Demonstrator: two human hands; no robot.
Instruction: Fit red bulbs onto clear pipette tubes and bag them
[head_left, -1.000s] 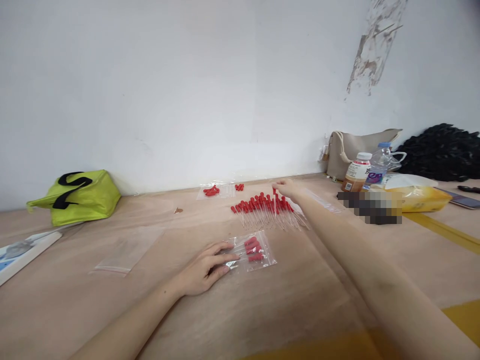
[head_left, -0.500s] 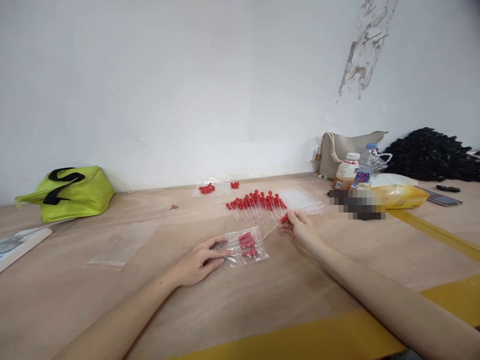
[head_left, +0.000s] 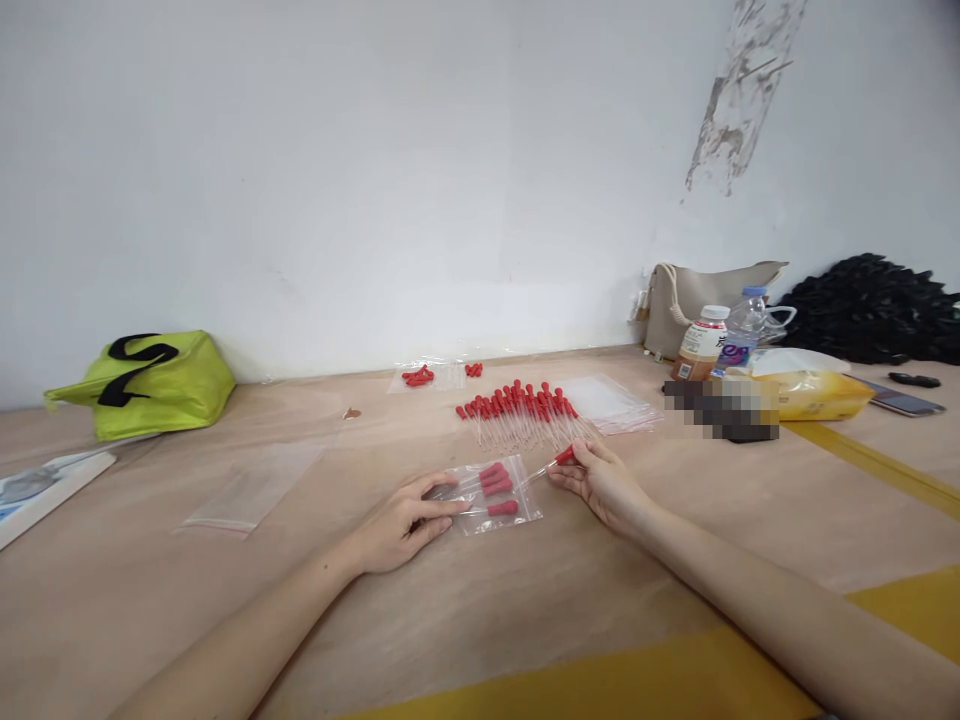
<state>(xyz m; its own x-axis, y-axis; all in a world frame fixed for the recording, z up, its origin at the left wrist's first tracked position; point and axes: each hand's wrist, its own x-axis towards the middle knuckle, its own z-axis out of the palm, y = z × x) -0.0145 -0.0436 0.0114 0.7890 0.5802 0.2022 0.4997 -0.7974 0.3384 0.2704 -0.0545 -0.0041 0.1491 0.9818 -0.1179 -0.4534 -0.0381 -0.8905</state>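
Observation:
My left hand (head_left: 401, 525) lies with spread fingers on the left end of a clear zip bag (head_left: 530, 510), pressing it against the table. Several droppers (head_left: 496, 480) with red bulbs and thin clear tubes are inside the bag. My right hand (head_left: 600, 485) pinches another dropper (head_left: 562, 457) by its red bulb; its tube points left and down at the bag's zip end. Whether the tip has entered the bag is hard to make out. Just beyond my hands lies a pile of red-bulbed droppers (head_left: 517, 405), tubes toward me.
Flat clear bags (head_left: 600, 400) are stacked right of the pile, and a single bag (head_left: 251, 490) lies left. Loose red bulbs (head_left: 418, 376) sit near the wall. A yellow-green pouch (head_left: 165, 385) stands left; bottles (head_left: 701, 343), a tissue pack (head_left: 814, 395) and a phone (head_left: 904, 400) are right.
My right hand has brought the dropper slightly down toward the zip bag. Inside the bag, the droppers' bulbs have spread apart. My left hand stays in place.

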